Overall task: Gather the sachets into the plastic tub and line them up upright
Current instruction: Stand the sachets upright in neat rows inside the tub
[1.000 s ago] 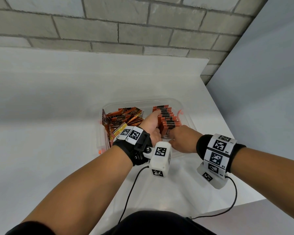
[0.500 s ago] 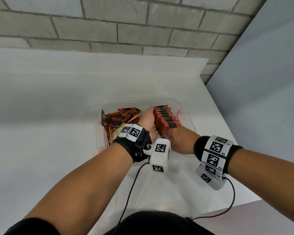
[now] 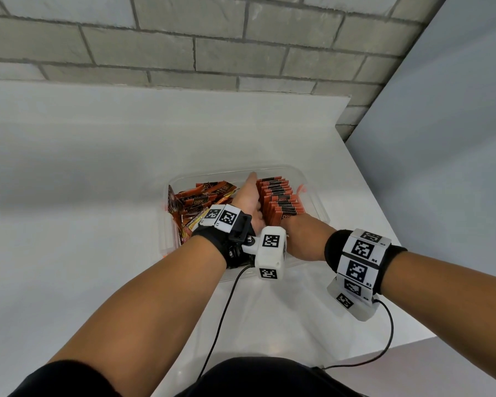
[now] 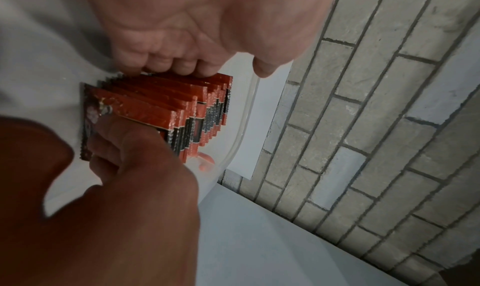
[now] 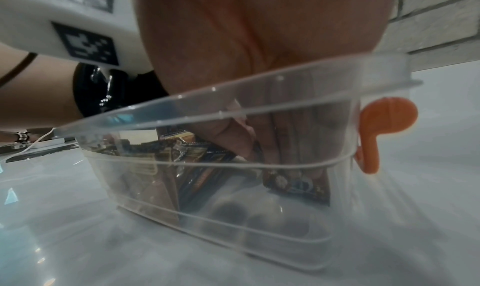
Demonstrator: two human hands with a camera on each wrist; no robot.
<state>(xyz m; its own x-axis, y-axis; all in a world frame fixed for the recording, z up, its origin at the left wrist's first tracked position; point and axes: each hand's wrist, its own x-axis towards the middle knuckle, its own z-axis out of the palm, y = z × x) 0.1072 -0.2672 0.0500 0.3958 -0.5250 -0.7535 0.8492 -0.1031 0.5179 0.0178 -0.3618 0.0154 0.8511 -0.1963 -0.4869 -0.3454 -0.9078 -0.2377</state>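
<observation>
At the left of the clear plastic tub [image 3: 317, 193], which sits on the white bench [image 3: 69, 196] in the middle of the head view, a loose heap of orange sachets [image 3: 201, 196] lies flat and tumbled, not yet sorted. Just to its right the left hand [image 3: 248, 200] reaches into the tub with its fingers [image 4: 182, 64] laid long against the left face of the standing row of sachets [image 3: 279, 200]; they look fairly straight, bent only at the tips, pressing rather than wrapping, most likely as a wall so the upright packs cannot topple toward the heap. Further right, at the near end of that row, the right hand [image 3: 301, 236] dips over the tub's near rim; in the left wrist view its fingers [image 4: 124, 140] curl against the nearest sachet's face, seemingly pinching or pushing it into the stack, though the exact grip is partly hidden. Together the hands brace the row from side and end, which probably keeps it packed and square. At the tub's right wall sits an orange clip [image 5: 376, 126], outside the row
</observation>
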